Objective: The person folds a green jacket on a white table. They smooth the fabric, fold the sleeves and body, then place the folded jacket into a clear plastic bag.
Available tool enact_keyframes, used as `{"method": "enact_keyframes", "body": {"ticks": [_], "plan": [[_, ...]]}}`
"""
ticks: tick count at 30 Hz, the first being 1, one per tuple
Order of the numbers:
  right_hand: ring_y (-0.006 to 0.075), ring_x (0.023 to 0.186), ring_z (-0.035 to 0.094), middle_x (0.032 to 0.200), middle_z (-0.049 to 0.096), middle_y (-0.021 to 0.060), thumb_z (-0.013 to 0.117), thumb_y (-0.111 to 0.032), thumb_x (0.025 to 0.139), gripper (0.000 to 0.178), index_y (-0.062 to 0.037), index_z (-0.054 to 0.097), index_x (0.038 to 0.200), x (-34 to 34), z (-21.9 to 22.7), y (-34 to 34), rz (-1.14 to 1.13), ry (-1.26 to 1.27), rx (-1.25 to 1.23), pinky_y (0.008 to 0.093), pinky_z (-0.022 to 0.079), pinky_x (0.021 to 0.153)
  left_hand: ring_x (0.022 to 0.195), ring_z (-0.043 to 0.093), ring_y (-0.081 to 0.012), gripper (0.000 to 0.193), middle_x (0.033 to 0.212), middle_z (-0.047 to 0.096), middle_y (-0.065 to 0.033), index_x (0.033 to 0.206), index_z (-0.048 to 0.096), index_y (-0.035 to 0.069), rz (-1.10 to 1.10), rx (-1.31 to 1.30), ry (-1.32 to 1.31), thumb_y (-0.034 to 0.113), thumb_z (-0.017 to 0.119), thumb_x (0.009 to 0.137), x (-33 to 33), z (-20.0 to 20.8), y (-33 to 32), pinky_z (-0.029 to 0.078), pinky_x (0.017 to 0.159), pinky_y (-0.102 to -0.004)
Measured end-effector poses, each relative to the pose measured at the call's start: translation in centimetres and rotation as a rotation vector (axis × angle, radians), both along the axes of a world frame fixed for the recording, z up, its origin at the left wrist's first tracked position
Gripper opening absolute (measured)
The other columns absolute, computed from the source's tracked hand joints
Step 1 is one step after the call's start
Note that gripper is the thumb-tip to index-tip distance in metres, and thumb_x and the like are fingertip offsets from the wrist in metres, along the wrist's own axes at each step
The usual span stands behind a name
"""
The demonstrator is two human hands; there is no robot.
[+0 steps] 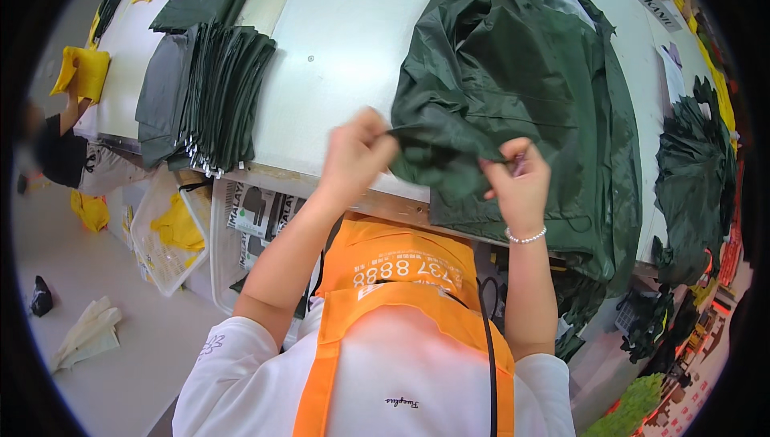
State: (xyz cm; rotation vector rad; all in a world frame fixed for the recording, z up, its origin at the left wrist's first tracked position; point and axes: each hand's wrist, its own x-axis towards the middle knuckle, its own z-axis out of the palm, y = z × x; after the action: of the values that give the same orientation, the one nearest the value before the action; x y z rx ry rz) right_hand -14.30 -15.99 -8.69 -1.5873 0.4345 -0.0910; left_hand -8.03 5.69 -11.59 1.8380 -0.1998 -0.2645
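A dark green raincoat (513, 100), shiny and creased, lies spread on the white table (337, 44) in front of me. My left hand (357, 152), a little blurred by motion, is closed on a part of it that is pulled out to the left. My right hand (520, 184), with a beaded bracelet at its wrist, pinches the same part further right between thumb and fingers. Between my hands the fabric stretches near the table's front edge, bunched and smeared by motion. Part of the coat hangs over that edge at the right.
To the left stands a row of folded dark green garments (228, 92). More green cloth (694, 172) is heaped at the right. Below the table are crates, one with yellow pieces (178, 224). At the far left another person holds a folded yellow item (84, 74).
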Motion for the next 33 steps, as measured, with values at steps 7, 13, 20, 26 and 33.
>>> {"method": "enact_keyframes", "body": {"ticks": [7, 13, 20, 26, 33], "plan": [[0.0057, 0.049, 0.036, 0.057, 0.042, 0.0004, 0.063, 0.008, 0.066, 0.024, -0.0032, 0.042, 0.068, -0.5, -0.6, 1.2, -0.104, -0.228, -0.558, 0.0198, 0.032, 0.046, 0.071, 0.053, -0.0293, 0.022, 0.079, 0.057, -0.0098, 0.074, 0.05, 0.005, 0.168, 0.444, -0.586, -0.005, 0.066, 0.062, -0.5, 2.2, -1.1, 0.044, 0.063, -0.0389], [0.0079, 0.05, 0.038, 0.058, 0.042, 0.0008, 0.068, 0.005, 0.067, 0.026, -0.0035, 0.044, 0.072, -1.6, -0.3, 1.2, 0.09, -0.163, -0.625, 0.0212, 0.034, 0.047, 0.075, 0.058, -0.0264, 0.026, 0.082, 0.059, -0.0075, 0.079, 0.058, 0.005, -0.071, 0.085, -0.742, 0.002, 0.073, 0.059, -0.5, 0.9, -2.2, 0.048, 0.064, -0.0343], [0.0061, 0.057, 0.034, 0.069, 0.043, -0.0021, 0.061, -0.017, 0.089, 0.027, -0.0044, 0.041, 0.101, -3.4, 2.5, -0.2, 0.193, 0.044, 0.066, 0.0217, 0.032, 0.052, 0.064, 0.057, -0.0228, 0.023, 0.079, 0.058, -0.0061, 0.079, 0.058, 0.006, -0.169, -0.036, -0.884, 0.001, 0.071, 0.062, -0.7, 0.2, -2.2, 0.046, 0.053, -0.0306], [0.0203, 0.06, 0.054, 0.075, 0.056, 0.0099, 0.063, -0.018, 0.087, 0.021, -0.0022, 0.05, 0.094, -2.8, 3.5, 0.6, 0.347, 0.074, -0.393, 0.0283, 0.044, 0.057, 0.062, 0.059, -0.0233, 0.028, 0.077, 0.06, -0.0079, 0.079, 0.057, 0.005, -0.239, -0.049, -0.925, -0.001, 0.073, 0.057, -1.0, 0.7, -2.6, 0.047, 0.052, -0.0295], [0.0228, 0.063, 0.059, 0.076, 0.06, 0.0115, 0.066, -0.015, 0.084, 0.019, -0.0022, 0.053, 0.087, -2.6, 4.1, 2.0, 0.364, -0.052, -0.501, 0.0292, 0.047, 0.056, 0.062, 0.06, -0.0244, 0.032, 0.077, 0.061, -0.0094, 0.079, 0.056, 0.004, -0.248, -0.052, -0.971, -0.002, 0.075, 0.054, -1.4, 1.3, -2.4, 0.047, 0.051, -0.0296]]}}
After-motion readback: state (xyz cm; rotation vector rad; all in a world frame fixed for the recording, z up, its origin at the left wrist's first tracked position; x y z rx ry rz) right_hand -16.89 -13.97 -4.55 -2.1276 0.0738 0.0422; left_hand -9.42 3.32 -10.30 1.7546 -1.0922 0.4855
